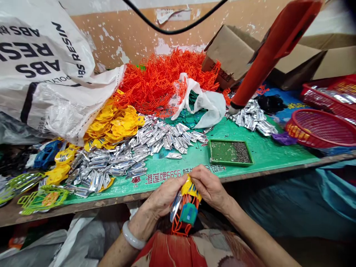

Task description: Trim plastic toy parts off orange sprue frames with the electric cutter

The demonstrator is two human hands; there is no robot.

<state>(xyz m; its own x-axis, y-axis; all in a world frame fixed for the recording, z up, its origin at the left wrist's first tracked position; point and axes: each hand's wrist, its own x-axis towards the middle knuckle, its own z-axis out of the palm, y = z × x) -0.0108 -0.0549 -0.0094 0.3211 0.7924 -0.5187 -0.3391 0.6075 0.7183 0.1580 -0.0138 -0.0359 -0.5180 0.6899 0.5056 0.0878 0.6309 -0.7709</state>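
Close to my lap, both hands grip one toy car with a yellow front, a green top piece and an orange-red lattice frame. My left hand wraps the car's left side, where a shiny silver piece shows. On the opposite side, my right hand pinches the yellow front piece with thumb and fingers. Whether a small part sits between those fingertips is hidden. Beyond my hands, a green tray holds many tiny dark metal pieces, probably screws.
Silver parts and yellow shells are heaped at left, below a white resin sack. Orange-red frames pile up behind. A red post-like tool slants down at right, near cardboard boxes and a red basket.
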